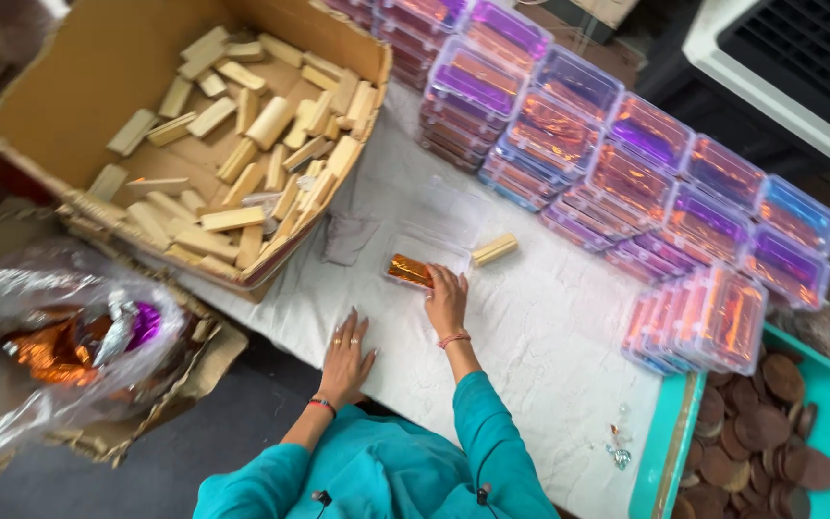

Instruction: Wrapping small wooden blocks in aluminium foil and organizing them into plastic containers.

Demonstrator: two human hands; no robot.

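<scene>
My right hand (446, 300) rests its fingertips on an orange foil-wrapped bar (407, 270), which lies in a shallow clear plastic box (431, 237) on the white-covered table (549, 336). A bare tan bar (494, 250) lies just right of that box, apart from the hand. My left hand (348, 354) lies flat on the table's near edge with fingers spread and holds nothing. Both sleeves are teal.
A big cardboard box (69, 86) with several tan bars (232, 163) stands at the left. Stacks of clear boxes with orange and purple foil (626, 163) line the back and right. A teal tray (665, 452) holds brown discs (761, 423). A plastic bag of foil (69, 346) lies lower left.
</scene>
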